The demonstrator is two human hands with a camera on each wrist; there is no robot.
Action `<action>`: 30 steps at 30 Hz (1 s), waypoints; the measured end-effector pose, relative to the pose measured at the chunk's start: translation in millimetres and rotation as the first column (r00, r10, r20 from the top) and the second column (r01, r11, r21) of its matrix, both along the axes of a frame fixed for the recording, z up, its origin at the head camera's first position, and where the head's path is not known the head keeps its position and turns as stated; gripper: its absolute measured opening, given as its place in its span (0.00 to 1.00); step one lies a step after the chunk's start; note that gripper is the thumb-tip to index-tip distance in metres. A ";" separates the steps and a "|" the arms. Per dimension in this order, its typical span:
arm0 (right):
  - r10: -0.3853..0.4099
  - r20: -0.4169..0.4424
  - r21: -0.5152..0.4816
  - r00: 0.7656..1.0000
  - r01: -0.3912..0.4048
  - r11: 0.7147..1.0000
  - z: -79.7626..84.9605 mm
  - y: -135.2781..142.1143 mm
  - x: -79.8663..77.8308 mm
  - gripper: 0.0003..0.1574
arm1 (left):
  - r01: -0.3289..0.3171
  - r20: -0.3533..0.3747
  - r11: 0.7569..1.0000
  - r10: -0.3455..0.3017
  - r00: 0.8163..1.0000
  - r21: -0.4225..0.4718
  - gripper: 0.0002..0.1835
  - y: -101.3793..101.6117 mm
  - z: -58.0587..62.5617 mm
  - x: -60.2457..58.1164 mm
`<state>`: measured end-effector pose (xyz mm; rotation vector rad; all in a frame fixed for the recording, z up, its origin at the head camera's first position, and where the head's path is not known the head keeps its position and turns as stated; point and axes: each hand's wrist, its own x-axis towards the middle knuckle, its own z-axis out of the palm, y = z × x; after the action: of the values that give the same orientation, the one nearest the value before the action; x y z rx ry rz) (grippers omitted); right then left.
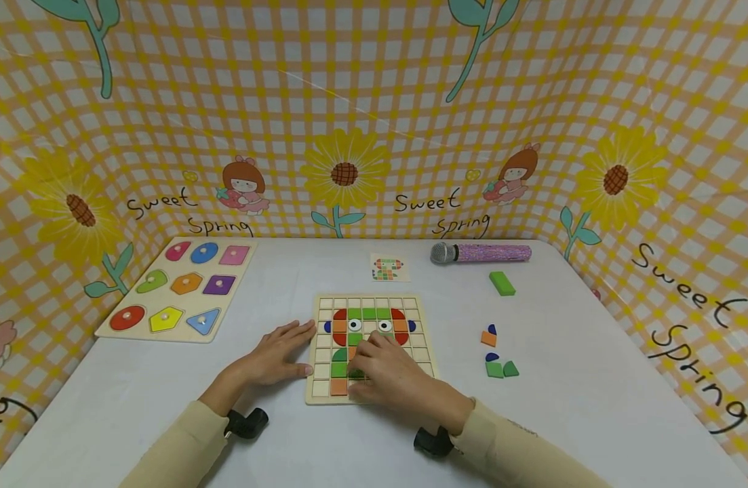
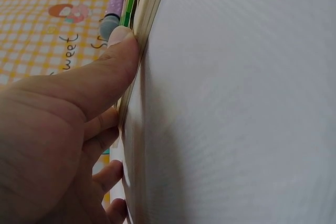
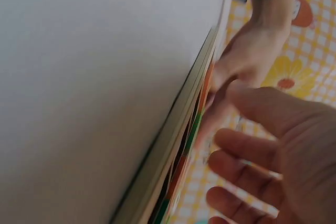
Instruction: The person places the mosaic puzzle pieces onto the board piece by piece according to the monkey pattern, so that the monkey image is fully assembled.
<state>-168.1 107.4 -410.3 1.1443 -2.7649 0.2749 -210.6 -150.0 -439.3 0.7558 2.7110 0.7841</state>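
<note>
A wooden grid board (image 1: 321,371) lies on the table, with coloured tiles set in its squares as a figure with two round eyes. My left hand (image 1: 278,354) rests at the board's left edge, fingers extended; in the left wrist view its thumb (image 2: 113,69) touches the board's side. Over the lower middle of the board is my right hand (image 1: 388,373), its fingers bent loosely and hiding some squares. In the right wrist view, the right hand's thumb and fingers (image 3: 247,174) are apart, and no tile shows between them. An orange tile (image 1: 339,387) sits in the bottom row.
Right of the board lie loose tiles, among them an orange one (image 1: 488,338) and a green one (image 1: 494,370). Farther back are a green block (image 1: 502,283), a purple microphone (image 1: 494,253) and a pattern card (image 1: 390,268). A knobbed shape puzzle (image 1: 184,306) lies at left.
</note>
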 end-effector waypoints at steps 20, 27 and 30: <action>-0.256 -0.106 -0.082 0.961 0.248 0.965 -4.6 140.5 0.4 0.17 | -0.006 0.003 1.000 0.006 1.000 -0.008 0.41 1.0 0.5 0.1; -0.352 -0.080 -0.062 0.933 0.348 0.935 -4.3 177.7 9.1 0.17 | -0.009 0.011 1.000 0.009 1.000 -0.008 0.41 1.2 0.2 0.4; -0.390 -0.058 -0.037 0.919 0.388 0.921 -3.1 188.6 11.1 0.17 | -0.009 0.013 1.000 0.009 1.000 -0.010 0.41 1.3 0.6 0.5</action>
<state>-157.0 296.0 -413.4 0.5606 -2.8397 0.2199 -210.1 -148.8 -438.7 0.7344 2.7066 0.7742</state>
